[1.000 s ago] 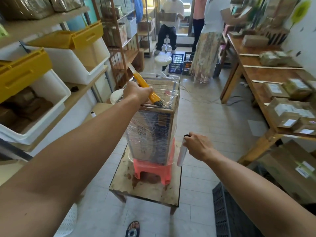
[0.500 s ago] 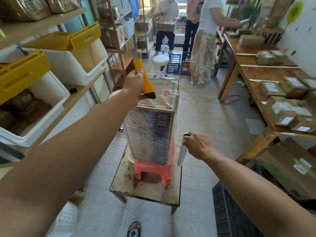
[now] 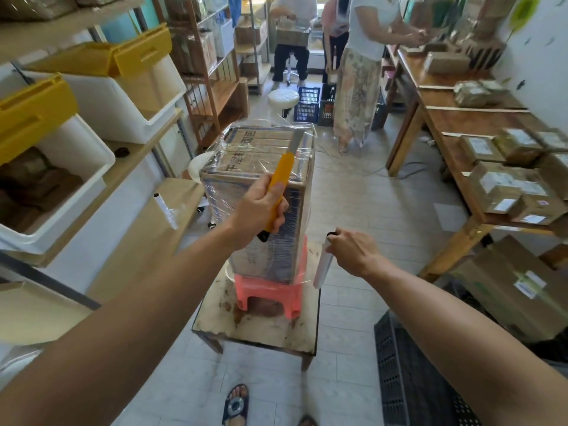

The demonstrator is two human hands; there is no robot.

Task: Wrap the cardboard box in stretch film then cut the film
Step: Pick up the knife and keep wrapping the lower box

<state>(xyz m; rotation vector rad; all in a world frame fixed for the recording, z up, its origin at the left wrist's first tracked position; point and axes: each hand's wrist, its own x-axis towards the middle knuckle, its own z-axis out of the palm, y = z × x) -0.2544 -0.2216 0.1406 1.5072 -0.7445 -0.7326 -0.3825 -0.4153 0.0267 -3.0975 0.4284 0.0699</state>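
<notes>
Left hand (image 3: 261,207) grips knife (image 3: 278,182), blade up; right hand (image 3: 353,252) holds film roll (image 3: 322,269).

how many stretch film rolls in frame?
2. One roll is held upright in the right hand, beside the wrapped cardboard box. A second roll lies on the low surface left of the box. More may be hidden on the shelves.

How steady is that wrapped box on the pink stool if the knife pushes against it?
Probably tippy: the box is tall and wider than the small pink stool under it. The knife in the left hand is near its top, where a push would lever most. The film looks slick.
</notes>
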